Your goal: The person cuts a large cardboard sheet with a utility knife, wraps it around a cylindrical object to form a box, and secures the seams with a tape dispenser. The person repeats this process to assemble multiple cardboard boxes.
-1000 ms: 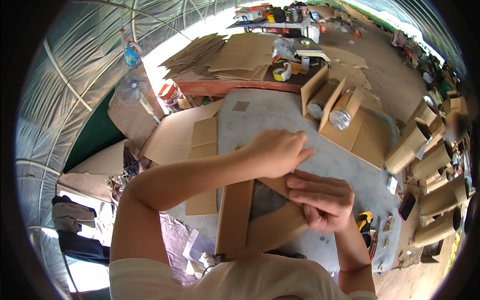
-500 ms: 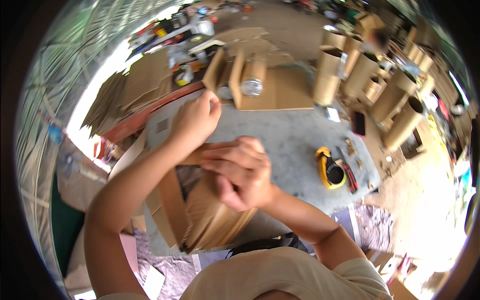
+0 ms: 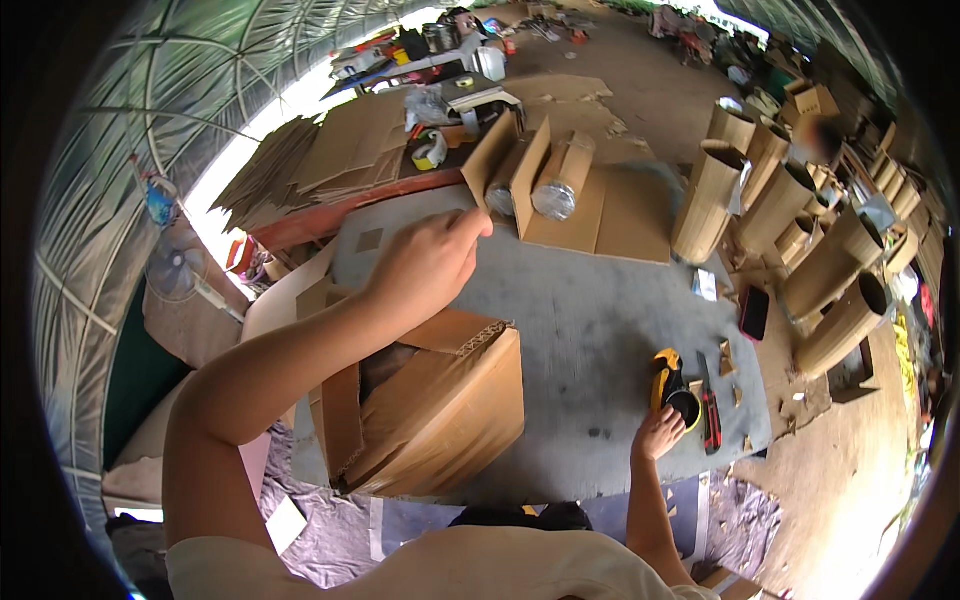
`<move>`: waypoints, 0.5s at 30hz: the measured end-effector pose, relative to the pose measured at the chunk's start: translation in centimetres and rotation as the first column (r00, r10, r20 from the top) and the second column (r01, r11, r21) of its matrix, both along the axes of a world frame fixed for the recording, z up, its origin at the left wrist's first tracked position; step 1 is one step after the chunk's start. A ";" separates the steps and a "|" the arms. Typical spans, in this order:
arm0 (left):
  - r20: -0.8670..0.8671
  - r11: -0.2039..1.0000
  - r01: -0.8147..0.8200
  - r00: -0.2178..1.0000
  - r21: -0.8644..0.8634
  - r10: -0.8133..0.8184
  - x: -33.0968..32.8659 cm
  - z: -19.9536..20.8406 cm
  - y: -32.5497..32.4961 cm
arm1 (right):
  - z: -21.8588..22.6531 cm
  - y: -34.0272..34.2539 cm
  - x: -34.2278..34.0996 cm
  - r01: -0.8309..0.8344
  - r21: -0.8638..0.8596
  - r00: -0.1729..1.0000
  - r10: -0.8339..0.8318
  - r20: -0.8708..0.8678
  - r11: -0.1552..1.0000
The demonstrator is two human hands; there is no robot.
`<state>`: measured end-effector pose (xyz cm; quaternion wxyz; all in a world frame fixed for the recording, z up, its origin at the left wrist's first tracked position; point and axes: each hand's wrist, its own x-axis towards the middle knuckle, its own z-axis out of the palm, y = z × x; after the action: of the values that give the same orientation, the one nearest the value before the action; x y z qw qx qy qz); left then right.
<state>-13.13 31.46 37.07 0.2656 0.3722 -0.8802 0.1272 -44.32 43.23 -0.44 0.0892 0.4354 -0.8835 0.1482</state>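
Observation:
An open cardboard box (image 3: 450, 410) stands tilted at the near left of the grey tabletop, its flaps partly folded. Above its far side is my left hand (image 3: 425, 262), fingers curled closed; whatever they hold, if anything, is hidden. My right hand (image 3: 660, 432) reaches to the near right, its fingers at the near edge of a yellow and black tape dispenser (image 3: 664, 378) and closed on it. Right beside the dispenser lies a red and black utility knife (image 3: 712, 420).
At the table's far edge, an opened cardboard sheet (image 3: 630, 215) stands by cardboard tubes with clear-wrapped ends (image 3: 565, 180). Several tall brown tubes (image 3: 708, 200) stand at right, near a phone (image 3: 754, 312). Flat cardboard (image 3: 340, 150) is stacked at far left. Small scraps (image 3: 727, 358) lie beside the knife.
My right hand has left the top of the box and moved right to the tape dispenser. My left hand stays curled above the box. The view has shifted, showing more of the box.

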 end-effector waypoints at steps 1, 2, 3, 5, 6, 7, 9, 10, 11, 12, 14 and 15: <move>-0.024 0.999 -0.006 1.000 0.038 0.007 -0.2 0.1 -0.1 | 0.1 -0.2 -0.6 0.031 0.022 0.999 -0.031 0.027 0.999; -0.046 0.997 -0.002 0.999 0.076 0.006 -0.6 0.4 -0.3 | 0.4 -1.0 -1.6 0.007 -0.060 0.997 -0.003 0.071 0.998; -0.061 0.992 -0.021 0.998 0.128 0.029 -0.1 0.5 0.5 | 2.0 -1.0 -1.4 -0.036 -0.129 0.991 0.051 0.120 0.991; -0.120 0.986 0.041 0.993 0.162 -0.022 0.1 0.5 1.0 | 7.2 0.3 -1.3 -0.023 -0.322 0.936 0.134 0.326 0.946; -0.149 0.981 0.074 0.988 0.177 -0.048 0.3 0.4 1.0 | 11.8 1.6 -0.5 0.052 -0.468 0.699 0.302 0.648 0.882; -0.227 0.962 0.129 0.971 0.240 -0.073 0.2 0.4 0.8 | 17.0 3.0 0.7 0.186 -0.559 0.339 0.481 0.809 0.808; -0.381 0.896 0.264 0.917 0.358 -0.118 0.1 0.3 0.5 | 25.4 4.8 2.5 0.155 -0.720 0.114 0.711 0.693 0.677; -0.415 0.843 0.318 0.901 0.434 -0.127 -0.4 1.0 0.5 | 29.5 5.4 3.8 0.160 -0.794 -0.001 0.804 0.594 0.587; -0.504 0.745 0.441 0.848 0.500 -0.163 -0.6 1.2 -0.1 | 33.1 5.8 5.3 0.169 -0.858 -0.115 0.874 0.472 0.485; -0.673 0.494 0.600 0.739 0.629 -0.041 0.0 1.4 -0.7 | 35.7 5.9 6.8 0.151 -0.876 -0.198 0.882 0.427 0.458; -0.778 0.159 0.762 0.623 0.627 0.084 1.5 1.3 -1.9 | 39.4 6.0 9.5 0.104 -0.903 -0.325 0.872 0.366 0.417; -0.814 0.030 0.820 0.563 0.572 0.145 1.8 1.8 -1.7 | 40.6 5.9 10.9 0.073 -0.908 -0.365 0.858 0.361 0.413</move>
<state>-11.35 29.73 38.85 0.2913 0.2018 -0.6213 -0.6989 -33.44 49.13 40.18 -0.5027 0.4448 -0.2303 0.7046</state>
